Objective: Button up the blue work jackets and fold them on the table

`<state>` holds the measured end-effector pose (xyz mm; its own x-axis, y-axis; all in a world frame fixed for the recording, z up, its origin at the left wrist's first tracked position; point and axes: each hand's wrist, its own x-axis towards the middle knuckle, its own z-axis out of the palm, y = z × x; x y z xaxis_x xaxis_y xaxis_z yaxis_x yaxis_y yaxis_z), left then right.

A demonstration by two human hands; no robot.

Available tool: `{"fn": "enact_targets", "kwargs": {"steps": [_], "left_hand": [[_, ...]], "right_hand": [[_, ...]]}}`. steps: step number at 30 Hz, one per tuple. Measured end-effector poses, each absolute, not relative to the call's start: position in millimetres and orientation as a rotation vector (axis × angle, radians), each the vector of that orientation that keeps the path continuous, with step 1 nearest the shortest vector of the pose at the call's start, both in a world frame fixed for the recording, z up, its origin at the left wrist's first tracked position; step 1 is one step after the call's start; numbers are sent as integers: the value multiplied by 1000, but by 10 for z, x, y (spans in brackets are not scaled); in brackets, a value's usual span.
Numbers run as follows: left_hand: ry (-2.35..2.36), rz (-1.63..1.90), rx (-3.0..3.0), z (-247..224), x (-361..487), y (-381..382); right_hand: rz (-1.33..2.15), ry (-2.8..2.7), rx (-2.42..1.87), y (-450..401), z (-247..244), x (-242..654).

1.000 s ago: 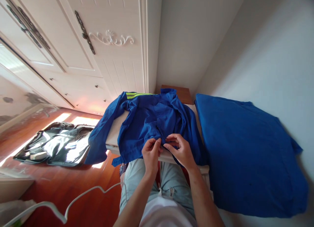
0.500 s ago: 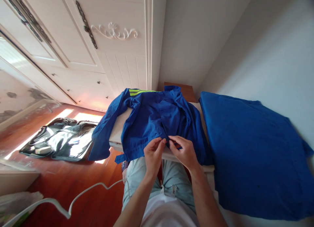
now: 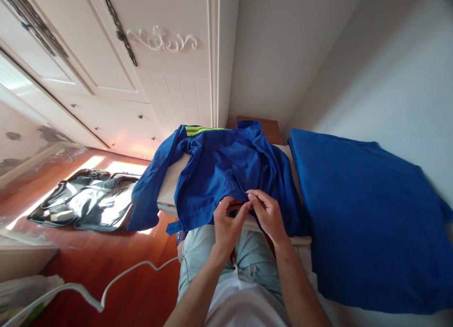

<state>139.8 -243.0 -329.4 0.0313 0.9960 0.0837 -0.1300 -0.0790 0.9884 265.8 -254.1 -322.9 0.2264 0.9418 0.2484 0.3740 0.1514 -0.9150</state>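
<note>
A blue work jacket (image 3: 219,164) with yellow-green reflective stripes lies spread over a pale narrow surface (image 3: 170,185), its front facing up. Several buttons run down its middle. My left hand (image 3: 228,221) pinches the jacket's lower front edge with thumb and fingers. Close against it, my right hand (image 3: 267,213) grips the same edge, the fingertips of both hands meeting. Whatever small part of the cloth lies between the fingertips is hidden. One sleeve (image 3: 146,190) hangs off the left side, and a strap tab sticks out at the lower left hem.
Folded blue cloth (image 3: 368,218) lies to the right, by the wall. An open suitcase (image 3: 88,199) rests on the wooden floor at the left. A white cable (image 3: 123,277) crosses the lower left. White cabinets (image 3: 177,81) stand behind.
My left hand has shifted slightly right and turned, with its fingers now bent over the hem. The right hand has risen a little. The jacket lies almost as before.
</note>
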Motion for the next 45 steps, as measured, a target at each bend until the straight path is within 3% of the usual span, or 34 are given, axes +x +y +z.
{"fn": "enact_targets", "kwargs": {"steps": [10, 19, 33, 39, 45], "left_hand": [[1101, 1302, 1145, -3360, 1364, -2415], [1267, 1471, 1519, -3239, 1357, -2422], [1181, 1466, 1588, -3264, 1381, -2385], [1206, 1453, 1497, -3284, 1385, -2374], [1170, 1367, 1230, -3290, 1409, -2350]], "right_hand": [[758, -1273, -1409, -2594, -3212, 2614], [679, -1296, -1384, -2574, -3230, 2581], [194, -1436, -1575, -2529, -3165, 2577], [342, -1438, -1591, -2550, -3111, 2631], [958, -1127, -1456, -2575, -3045, 2719]]}}
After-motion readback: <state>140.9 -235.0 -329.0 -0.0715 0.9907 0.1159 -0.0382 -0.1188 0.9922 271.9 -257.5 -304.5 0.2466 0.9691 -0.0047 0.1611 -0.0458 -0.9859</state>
